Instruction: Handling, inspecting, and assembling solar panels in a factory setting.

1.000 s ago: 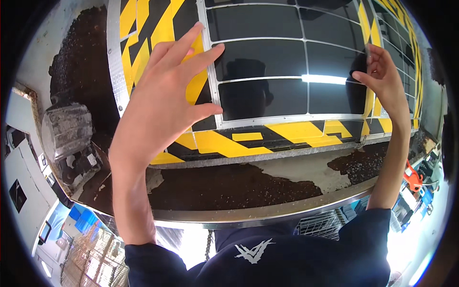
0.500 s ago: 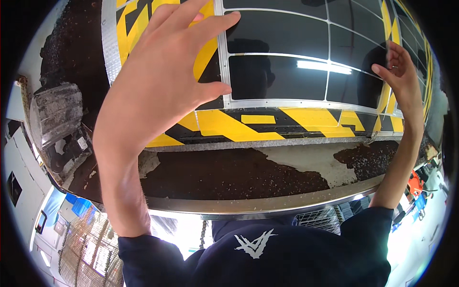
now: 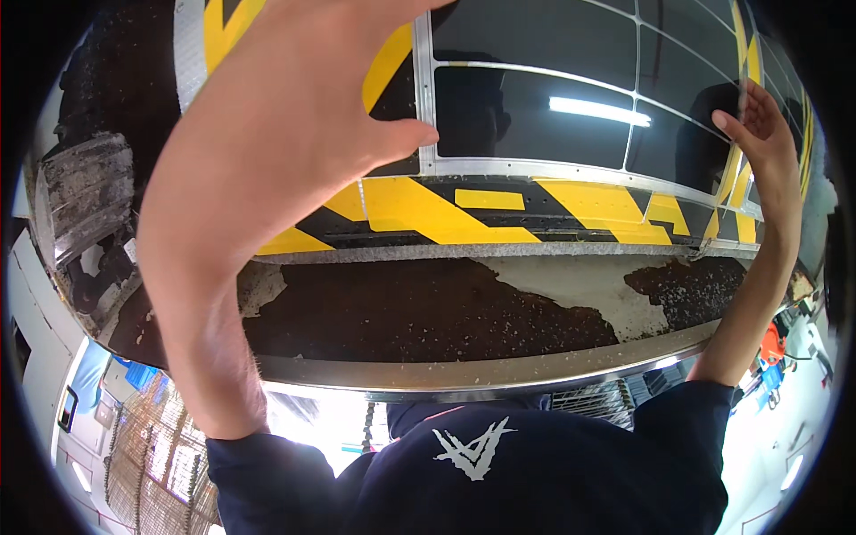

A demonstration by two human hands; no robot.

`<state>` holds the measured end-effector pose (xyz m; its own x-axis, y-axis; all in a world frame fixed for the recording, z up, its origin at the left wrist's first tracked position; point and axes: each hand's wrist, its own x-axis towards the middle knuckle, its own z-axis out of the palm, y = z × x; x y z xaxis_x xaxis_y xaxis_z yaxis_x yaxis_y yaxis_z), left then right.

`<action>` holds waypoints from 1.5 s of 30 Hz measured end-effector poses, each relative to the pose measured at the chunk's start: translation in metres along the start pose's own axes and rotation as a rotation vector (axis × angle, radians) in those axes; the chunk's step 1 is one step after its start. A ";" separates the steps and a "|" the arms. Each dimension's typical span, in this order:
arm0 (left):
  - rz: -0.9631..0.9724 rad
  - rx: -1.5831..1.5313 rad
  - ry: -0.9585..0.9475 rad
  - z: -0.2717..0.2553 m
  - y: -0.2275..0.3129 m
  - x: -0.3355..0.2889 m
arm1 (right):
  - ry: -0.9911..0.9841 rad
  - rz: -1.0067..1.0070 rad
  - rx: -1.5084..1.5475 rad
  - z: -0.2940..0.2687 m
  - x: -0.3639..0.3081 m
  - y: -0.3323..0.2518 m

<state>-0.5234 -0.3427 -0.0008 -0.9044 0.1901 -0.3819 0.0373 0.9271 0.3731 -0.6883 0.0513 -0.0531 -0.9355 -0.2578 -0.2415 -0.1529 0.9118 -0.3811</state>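
Observation:
In front of me lies a glossy dark panel, divided into rectangles by pale metal strips and bordered by yellow-and-black striped strips. My left hand hovers over its left edge, fingers spread and thumb near the metal strip. The upper frame edge cuts off some of its fingers. At the panel's right edge is my right hand, thumb apart from loosely curled fingers. Whether either hand touches the panel I cannot tell. Nothing shows in either grasp.
A worn dark brown surface with peeled pale patches runs along the near side, ending at a metal edge before my body. A scuffed grey block stands at the left. Wire racks are below left, orange and blue items right.
My left hand has shifted up and a little left in view. The right hand and the panel sit slightly further right, and the panel's near edge appears higher.

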 end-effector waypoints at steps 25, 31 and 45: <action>0.018 0.051 0.157 0.034 -0.009 -0.016 | 0.063 -0.081 -0.209 -0.003 0.009 0.035; 0.010 0.056 0.159 0.034 -0.008 -0.018 | 0.058 -0.100 -0.293 -0.004 0.010 0.038; 0.007 0.065 0.154 0.033 -0.005 -0.019 | 0.015 -0.058 -0.282 -0.010 0.015 0.048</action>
<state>-0.4928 -0.3405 -0.0233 -0.9584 0.1498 -0.2430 0.0671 0.9457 0.3180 -0.7124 0.0941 -0.0662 -0.9270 -0.3089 -0.2127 -0.2866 0.9492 -0.1297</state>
